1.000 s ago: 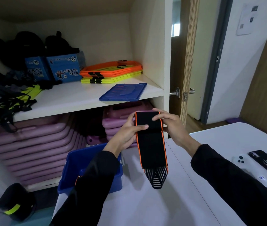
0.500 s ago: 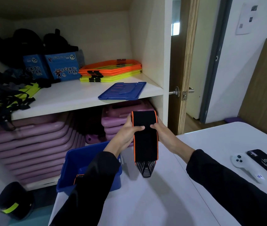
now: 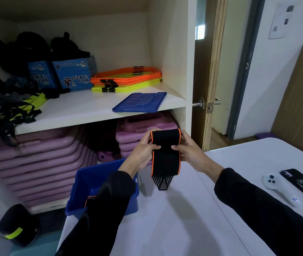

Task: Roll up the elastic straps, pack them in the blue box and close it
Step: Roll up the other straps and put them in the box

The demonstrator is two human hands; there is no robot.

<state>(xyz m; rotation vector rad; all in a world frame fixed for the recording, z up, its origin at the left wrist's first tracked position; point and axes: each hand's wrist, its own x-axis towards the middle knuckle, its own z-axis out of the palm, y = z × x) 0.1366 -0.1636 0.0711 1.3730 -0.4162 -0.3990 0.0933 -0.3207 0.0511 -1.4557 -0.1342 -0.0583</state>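
Hands hold a black elastic strap with orange edges above the white table. The left hand and right hand pinch its rolled top between thumbs and fingers, its tail hanging. The open blue box sits near left.

The lower front of the blue box is covered by the left sleeve, so only a sliver of an orange-edged strap inside the box can be seen. Behind the held strap, above and right of the box, most fingers of both hands are hidden; only the thumbs are shown on its front. How tightly its upper end is rolled cannot be told. The black items at the back of the shelf, far above the box, are too dark to identify. Both forearms are cut off by the bottom edge, and the dark bundle left of the box is blurred
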